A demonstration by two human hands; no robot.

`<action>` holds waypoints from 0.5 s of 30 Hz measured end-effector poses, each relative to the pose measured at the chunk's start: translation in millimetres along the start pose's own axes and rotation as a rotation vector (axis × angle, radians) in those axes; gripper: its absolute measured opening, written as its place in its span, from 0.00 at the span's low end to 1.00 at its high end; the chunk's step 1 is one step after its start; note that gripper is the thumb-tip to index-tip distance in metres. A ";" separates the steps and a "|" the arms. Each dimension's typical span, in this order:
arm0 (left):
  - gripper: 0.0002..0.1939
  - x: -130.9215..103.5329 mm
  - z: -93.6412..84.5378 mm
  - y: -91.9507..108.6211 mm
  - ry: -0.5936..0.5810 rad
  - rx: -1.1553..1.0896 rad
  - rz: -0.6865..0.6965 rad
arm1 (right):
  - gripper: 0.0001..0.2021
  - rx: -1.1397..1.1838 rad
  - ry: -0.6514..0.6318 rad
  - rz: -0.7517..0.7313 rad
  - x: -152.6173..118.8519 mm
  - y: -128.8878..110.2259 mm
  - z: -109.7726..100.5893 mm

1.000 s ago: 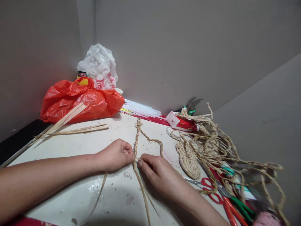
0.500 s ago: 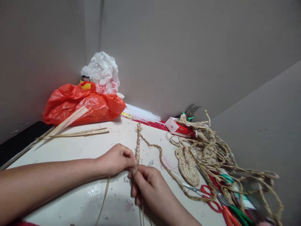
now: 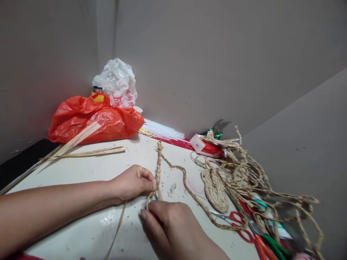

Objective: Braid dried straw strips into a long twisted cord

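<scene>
A narrow straw braid (image 3: 159, 164) runs toward me down the middle of the white table. My left hand (image 3: 137, 182) is closed, pinching the braid's near end between thumb and fingers. Just below it, my right hand (image 3: 170, 224) is closed on a loose straw strand (image 3: 148, 200) that curves up to the braid. Another flat strand shows between the hands, and a long one (image 3: 118, 225) hangs down beneath my left wrist. From the braid's far end a twisted straw cord (image 3: 185, 177) trails to the right.
An oval woven straw sole (image 3: 215, 191) lies at right beside a heap of straw rope (image 3: 244, 169). Red-handled scissors (image 3: 238, 220) and green-and-orange-handled shears (image 3: 271, 245) are near the right edge. Loose straw strips (image 3: 92, 153) and a red plastic bag (image 3: 94, 124) are at left.
My right hand has moved down and away from my left, drawing a strand out from the braid's end. My left hand keeps its pinch in nearly the same place.
</scene>
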State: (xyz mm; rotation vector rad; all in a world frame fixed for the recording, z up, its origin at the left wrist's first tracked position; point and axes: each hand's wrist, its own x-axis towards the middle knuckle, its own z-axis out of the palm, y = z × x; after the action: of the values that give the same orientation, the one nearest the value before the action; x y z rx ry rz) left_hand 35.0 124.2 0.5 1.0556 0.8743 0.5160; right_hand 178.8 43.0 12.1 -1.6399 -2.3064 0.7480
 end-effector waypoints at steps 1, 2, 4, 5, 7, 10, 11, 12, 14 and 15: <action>0.06 -0.6 -0.6 1.7 -0.003 -0.010 0.000 | 0.19 0.058 0.022 0.009 -0.5 0.9 -5.0; 0.06 -1.1 -1.5 3.4 -0.003 -0.015 0.002 | 0.21 0.121 0.086 0.033 0.4 2.6 -10.2; 0.08 -1.7 -3.6 6.1 -0.003 -0.008 -0.010 | 0.21 0.257 0.286 0.114 5.9 7.4 -18.9; 0.08 -1.9 -4.6 6.9 -0.003 -0.004 -0.018 | 0.19 0.350 0.366 0.160 10.0 9.9 -21.4; 0.10 -1.9 -5.8 7.5 -0.015 -0.010 -0.020 | 0.15 0.621 0.363 0.240 18.8 13.8 -21.8; 0.11 -1.6 -5.4 6.1 -0.071 -0.058 0.027 | 0.16 1.064 0.080 0.293 27.1 15.0 -14.5; 0.11 -1.4 -5.0 5.3 -0.072 -0.060 0.039 | 0.16 1.157 -0.013 0.307 28.0 14.8 -12.0; 0.11 -1.2 -4.5 4.4 -0.059 -0.052 0.046 | 0.16 1.217 -0.083 0.323 28.1 14.8 -10.3; 0.10 -0.7 -3.9 2.6 -0.036 -0.029 0.058 | 0.17 1.253 -0.145 0.359 27.5 16.1 -9.8; 0.09 -0.3 -3.8 1.6 -0.046 -0.020 0.069 | 0.17 1.243 -0.154 0.372 27.2 17.6 -10.7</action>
State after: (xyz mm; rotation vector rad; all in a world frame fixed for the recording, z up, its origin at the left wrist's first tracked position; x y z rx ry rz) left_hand 31.7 126.7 1.3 1.0783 0.7933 0.5549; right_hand 188.3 75.6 9.0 -1.3167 -1.0221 1.8870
